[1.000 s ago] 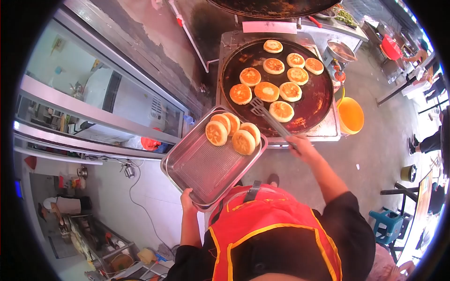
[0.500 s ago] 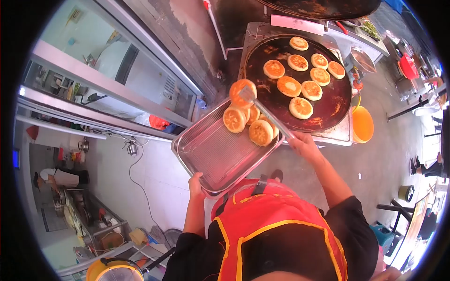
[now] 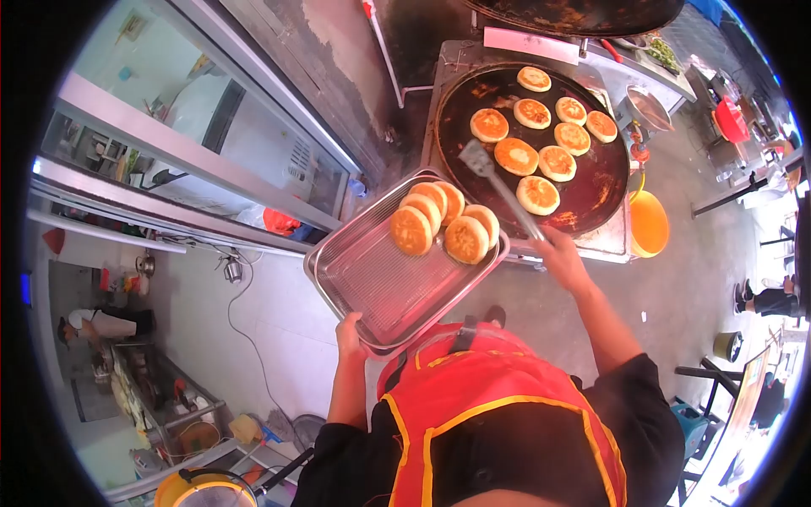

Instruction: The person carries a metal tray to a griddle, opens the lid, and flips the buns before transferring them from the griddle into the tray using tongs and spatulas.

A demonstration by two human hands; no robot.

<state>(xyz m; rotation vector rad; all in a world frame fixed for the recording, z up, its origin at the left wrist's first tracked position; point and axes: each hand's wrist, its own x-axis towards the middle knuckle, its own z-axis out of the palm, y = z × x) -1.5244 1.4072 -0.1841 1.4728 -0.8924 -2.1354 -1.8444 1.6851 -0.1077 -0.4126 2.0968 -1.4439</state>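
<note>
My left hand grips the near edge of a metal tray with a mesh bottom, its thumb over the rim. Several browned flatbreads lean against one another in the tray's far end. In my right hand is the handle of a metal spatula. Its blade, with no bread on it, hovers over the left part of a round dark griddle. Several more flatbreads lie spread over the griddle, golden side up.
A raised griddle lid is behind the griddle. To its right stand an orange bucket and a metal bowl. A sliding glass window runs along the left. Another person works at a counter at far left.
The flatbread that was under the spatula now lies in the tray with the others. The spatula blade has moved right, off the tray and over the griddle.
</note>
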